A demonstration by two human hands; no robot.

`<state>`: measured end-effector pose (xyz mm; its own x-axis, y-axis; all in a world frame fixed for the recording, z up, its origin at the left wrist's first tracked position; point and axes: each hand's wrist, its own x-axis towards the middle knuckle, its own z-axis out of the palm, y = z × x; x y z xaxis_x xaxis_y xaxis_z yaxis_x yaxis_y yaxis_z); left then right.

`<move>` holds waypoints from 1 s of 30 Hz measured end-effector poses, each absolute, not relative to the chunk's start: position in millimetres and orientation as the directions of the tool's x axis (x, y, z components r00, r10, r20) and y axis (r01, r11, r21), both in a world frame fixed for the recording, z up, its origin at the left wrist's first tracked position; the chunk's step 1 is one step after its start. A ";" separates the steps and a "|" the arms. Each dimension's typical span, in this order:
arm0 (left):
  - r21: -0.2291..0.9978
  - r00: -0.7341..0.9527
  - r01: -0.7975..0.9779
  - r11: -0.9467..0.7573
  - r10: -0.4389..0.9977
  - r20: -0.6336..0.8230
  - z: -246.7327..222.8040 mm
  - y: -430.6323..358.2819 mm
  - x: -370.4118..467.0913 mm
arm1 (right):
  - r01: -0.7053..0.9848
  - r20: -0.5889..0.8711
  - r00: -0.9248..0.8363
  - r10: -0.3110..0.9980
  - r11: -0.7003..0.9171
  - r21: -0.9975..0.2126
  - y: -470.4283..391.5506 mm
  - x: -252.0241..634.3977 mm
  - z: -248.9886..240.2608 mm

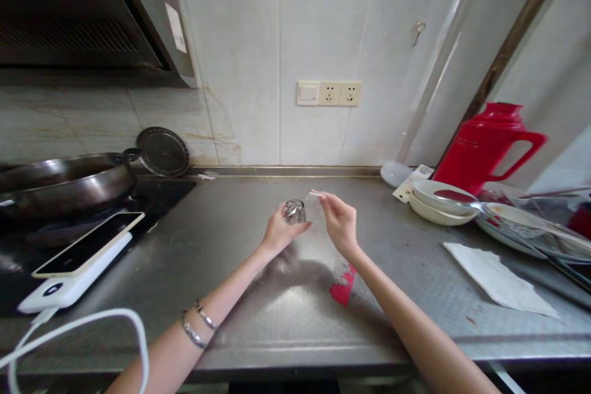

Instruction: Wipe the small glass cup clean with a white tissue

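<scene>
My left hand [277, 231] is closed around a small, shiny, faceted object [295, 212] that looks like dark clear glass. Just to its right, my right hand [339, 218] pinches a thin, whitish, see-through piece [314, 198], perhaps film or tissue; its exact kind is unclear. The two hands are close together above the metal counter [258, 320]. On the counter below my right hand lies a torn red scrap [342, 288].
At left, a steel pan [69, 184] sits on the stove, beside a phone [90, 245] on a white power bank [74, 286] with a cable. At right are a red thermos [482, 148], stacked bowls [438, 212], a plate of utensils and a paper napkin [498, 280].
</scene>
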<state>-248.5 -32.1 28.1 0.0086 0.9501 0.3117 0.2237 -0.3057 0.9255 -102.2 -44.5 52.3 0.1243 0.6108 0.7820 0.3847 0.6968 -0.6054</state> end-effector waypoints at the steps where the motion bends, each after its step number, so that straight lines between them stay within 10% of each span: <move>1: 0.933 0.007 0.211 -0.293 0.954 0.298 28.1 -32.7 -247.5 | 0.392 0.787 0.110 0.607 0.701 -0.596 -42.8 -102.0 51.4; 19: 0.975 0.111 0.007 -0.224 0.969 0.222 42.2 -40.7 -246.0 | 0.376 0.889 -0.136 0.436 0.853 -0.361 -51.6 -112.0 37.5; 30: 0.982 0.063 0.060 -0.177 0.983 0.174 42.0 -37.8 -249.1 | 0.441 0.762 0.056 0.645 0.669 -0.598 -48.0 -100.7 54.0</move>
<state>-249.1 -37.8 42.0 0.0627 0.9828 0.1736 0.0598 -0.1773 0.9823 -100.7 -48.0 54.0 0.0562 0.6447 0.7624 0.4409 0.6691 -0.5983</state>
